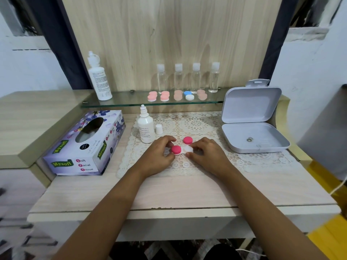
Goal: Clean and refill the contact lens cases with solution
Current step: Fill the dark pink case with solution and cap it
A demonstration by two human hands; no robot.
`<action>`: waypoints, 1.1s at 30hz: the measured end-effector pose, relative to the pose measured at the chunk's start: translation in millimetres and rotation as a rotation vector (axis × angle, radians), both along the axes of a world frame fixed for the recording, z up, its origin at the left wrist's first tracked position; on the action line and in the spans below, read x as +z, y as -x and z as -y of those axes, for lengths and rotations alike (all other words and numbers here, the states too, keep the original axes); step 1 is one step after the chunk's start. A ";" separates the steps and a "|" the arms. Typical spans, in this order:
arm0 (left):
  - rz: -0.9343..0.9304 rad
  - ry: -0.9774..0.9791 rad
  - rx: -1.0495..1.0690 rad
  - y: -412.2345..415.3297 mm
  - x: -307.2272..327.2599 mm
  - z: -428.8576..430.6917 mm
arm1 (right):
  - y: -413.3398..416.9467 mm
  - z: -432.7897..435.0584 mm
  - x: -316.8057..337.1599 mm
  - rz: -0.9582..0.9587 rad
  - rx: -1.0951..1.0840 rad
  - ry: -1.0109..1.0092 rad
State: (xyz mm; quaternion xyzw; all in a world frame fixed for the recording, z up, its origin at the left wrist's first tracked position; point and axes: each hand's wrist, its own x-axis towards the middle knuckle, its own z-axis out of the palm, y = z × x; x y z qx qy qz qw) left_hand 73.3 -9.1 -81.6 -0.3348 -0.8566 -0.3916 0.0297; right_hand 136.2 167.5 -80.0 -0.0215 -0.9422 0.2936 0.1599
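Head view: my left hand (159, 152) pinches pink cap (176, 149), right hand (204, 152) clamps case (185, 150); twist cap gently, keep case level, no spill.

Tissue box (85, 145): green "Mysoft" marks on top, side and front end; "Soft Facial Tissue" on the front end. Print on the two white bottles (146, 128) (100, 79) too small to read.

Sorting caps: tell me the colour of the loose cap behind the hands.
Pink; the loose cap shows clearly in the head view.
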 end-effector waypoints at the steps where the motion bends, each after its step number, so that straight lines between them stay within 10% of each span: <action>1: -0.001 -0.005 0.004 -0.2 0.1 -0.3 | 0.0 -0.1 0.0 0.001 0.002 0.002; 33: -0.063 0.034 0.026 3.2 2.7 -2.4 | 0.6 -1.0 -0.1 0.003 0.013 -0.048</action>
